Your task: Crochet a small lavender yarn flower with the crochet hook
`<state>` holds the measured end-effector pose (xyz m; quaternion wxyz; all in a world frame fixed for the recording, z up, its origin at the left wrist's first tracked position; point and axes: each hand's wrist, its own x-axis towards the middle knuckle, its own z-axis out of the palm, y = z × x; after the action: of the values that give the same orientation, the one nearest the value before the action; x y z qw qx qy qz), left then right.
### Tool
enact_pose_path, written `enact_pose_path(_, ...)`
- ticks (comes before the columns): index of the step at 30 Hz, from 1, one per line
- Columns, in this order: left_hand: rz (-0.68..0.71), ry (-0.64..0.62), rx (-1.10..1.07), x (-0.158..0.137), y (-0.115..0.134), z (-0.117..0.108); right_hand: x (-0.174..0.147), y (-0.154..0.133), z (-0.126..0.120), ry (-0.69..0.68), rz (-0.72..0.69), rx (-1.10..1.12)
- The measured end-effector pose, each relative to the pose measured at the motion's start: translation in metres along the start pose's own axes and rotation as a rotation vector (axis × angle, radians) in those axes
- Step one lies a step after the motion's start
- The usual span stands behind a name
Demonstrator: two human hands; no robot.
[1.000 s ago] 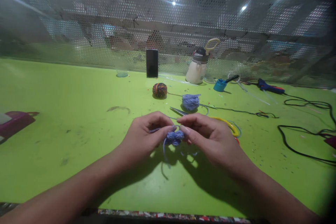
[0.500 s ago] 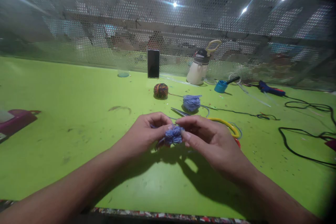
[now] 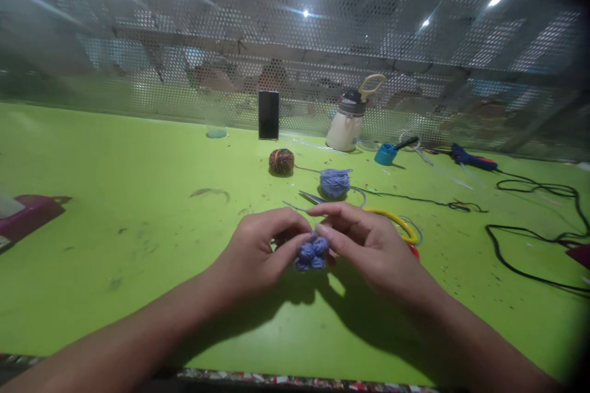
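Between both hands is a small blue-purple yarn piece (image 3: 311,254) made of several rounded lobes, like a little flower. My left hand (image 3: 270,244) pinches its left side with thumb and fingers. My right hand (image 3: 369,242) holds its upper right edge with the thumb, the index finger stretched out above. Just beyond the hands lie scissors (image 3: 397,225) with yellow and red handles, partly hidden by my right hand. A ball of blue-purple yarn (image 3: 335,183) rests behind them, and a dark multicoloured yarn ball (image 3: 281,161) sits to its left.
On the green table (image 3: 138,196) stand a phone (image 3: 268,115), a white bottle (image 3: 345,129) and a blue pot (image 3: 386,154) with a black stick. A glue gun (image 3: 472,158) and its black cord lie at right. A purple object (image 3: 34,215) is at far left.
The yarn piece has been turned and lowered slightly, so its separate rounded lobes now face me. Both hands have shifted their grip on it.
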<state>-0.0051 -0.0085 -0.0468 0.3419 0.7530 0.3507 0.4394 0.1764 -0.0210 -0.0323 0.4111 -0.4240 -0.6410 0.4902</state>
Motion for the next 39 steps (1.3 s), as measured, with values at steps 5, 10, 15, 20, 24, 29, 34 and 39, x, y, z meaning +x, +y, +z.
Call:
enact_pose_path(5,0.219,0.018,0.188,-0.006,-0.002,0.0,-0.002,-0.002,-0.01,-0.092,-0.015,-0.051)
enact_pose_path(10,0.393,0.051,0.183,-0.006,-0.008,0.001,-0.002,-0.002,-0.015,-0.128,-0.112,-0.12)
enact_pose_path(15,0.427,0.037,0.195,-0.006,-0.01,0.0,-0.003,-0.006,-0.013,-0.076,-0.313,-0.391)
enact_pose_path(20,0.371,0.014,0.257,-0.005,-0.008,-0.002,-0.004,-0.005,-0.013,0.052,-0.505,-0.551)
enact_pose_path(24,0.338,-0.019,0.274,-0.004,-0.008,-0.003,-0.003,0.0,-0.015,0.159,-0.545,-0.673)
enact_pose_path(29,0.27,-0.069,0.309,-0.005,-0.01,-0.004,0.002,0.002,-0.02,0.25,-0.494,-0.739)
enact_pose_path(34,0.223,-0.084,0.306,-0.008,-0.009,-0.005,0.004,0.003,-0.024,0.309,-0.445,-0.77)
enact_pose_path(39,0.184,-0.093,0.312,-0.008,-0.007,-0.005,0.005,0.005,-0.024,0.325,-0.437,-0.808)
